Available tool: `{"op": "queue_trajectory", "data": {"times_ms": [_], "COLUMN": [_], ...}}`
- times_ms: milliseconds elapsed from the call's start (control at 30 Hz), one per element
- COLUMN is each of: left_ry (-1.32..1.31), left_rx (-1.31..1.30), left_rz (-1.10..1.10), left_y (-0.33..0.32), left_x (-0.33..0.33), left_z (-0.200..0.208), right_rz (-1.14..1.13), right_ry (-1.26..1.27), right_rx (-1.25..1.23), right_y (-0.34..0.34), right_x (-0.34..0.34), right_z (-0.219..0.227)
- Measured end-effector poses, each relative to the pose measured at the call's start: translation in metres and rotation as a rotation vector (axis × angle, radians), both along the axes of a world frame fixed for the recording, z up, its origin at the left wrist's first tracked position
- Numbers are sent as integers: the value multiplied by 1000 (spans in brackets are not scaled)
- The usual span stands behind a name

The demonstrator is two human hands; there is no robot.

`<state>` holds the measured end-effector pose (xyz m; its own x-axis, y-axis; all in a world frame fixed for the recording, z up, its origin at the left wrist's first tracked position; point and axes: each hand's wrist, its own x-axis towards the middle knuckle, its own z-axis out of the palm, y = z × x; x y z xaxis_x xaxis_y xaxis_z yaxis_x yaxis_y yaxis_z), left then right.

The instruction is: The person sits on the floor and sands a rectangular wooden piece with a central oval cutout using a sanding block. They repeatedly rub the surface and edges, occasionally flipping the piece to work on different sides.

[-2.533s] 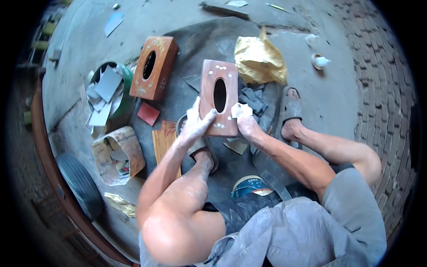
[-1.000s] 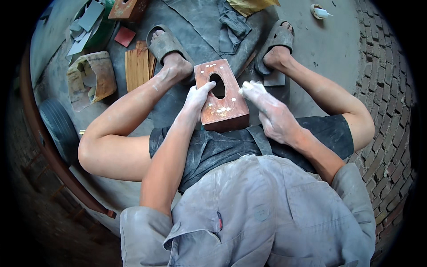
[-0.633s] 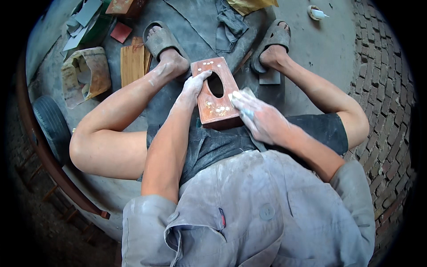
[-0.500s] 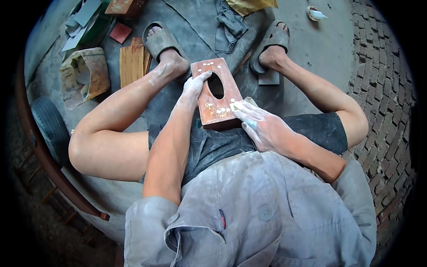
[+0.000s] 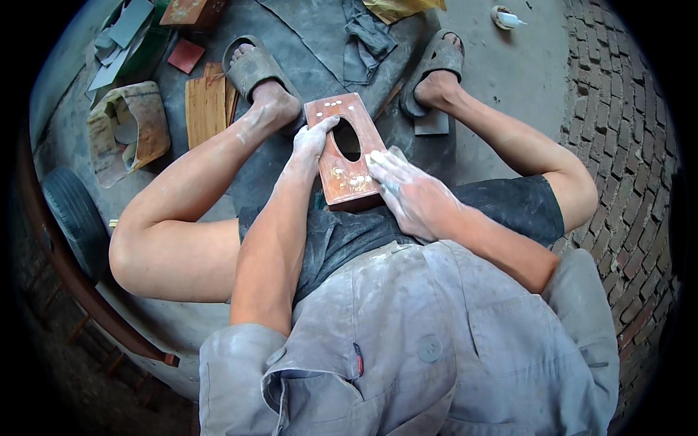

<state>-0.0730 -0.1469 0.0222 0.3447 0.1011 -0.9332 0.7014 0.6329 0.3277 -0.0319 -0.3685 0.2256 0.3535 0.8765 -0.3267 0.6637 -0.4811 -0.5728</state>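
Observation:
A reddish-brown wooden box [image 5: 340,166] with an oval opening in its top rests tilted between my thighs. Pale inlaid flecks mark both ends of that top. My left hand [image 5: 313,142] is wrapped round the box's left side, its thumb bent over the rim of the oval opening. Against the box's right edge lies my right hand [image 5: 420,198], its fingers pressed together on the wood. A thin pale edge shows beside those fingers; what it belongs to is mostly hidden. White dust covers both hands.
A stained bag [image 5: 149,120] with roundish pieces inside stands at left, near flat wooden boards [image 5: 206,109] and a red square block [image 5: 186,56]. A tyre [image 5: 75,218] lies farther left. Grey cloth [image 5: 367,43] is ahead; a small white bottle [image 5: 511,20] lies far right.
My right hand has slid up along the box's right edge, away from its near corner. My left hand keeps its hold. The whole view has shifted slightly.

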Motion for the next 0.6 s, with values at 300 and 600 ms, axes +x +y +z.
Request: {"op": "queue_trajectory", "data": {"times_ms": [300,600], "left_ry": [-27,-2], "left_rx": [-39,-37], "left_rz": [43,36], "left_y": [0,3], "left_x": [2,5], "left_z": [1,8], "right_rz": [-74,-82], "right_ry": [60,63], "right_rx": [-2,4], "right_y": [1,-1], "right_x": [-1,-6], "right_z": [-3,5]}}
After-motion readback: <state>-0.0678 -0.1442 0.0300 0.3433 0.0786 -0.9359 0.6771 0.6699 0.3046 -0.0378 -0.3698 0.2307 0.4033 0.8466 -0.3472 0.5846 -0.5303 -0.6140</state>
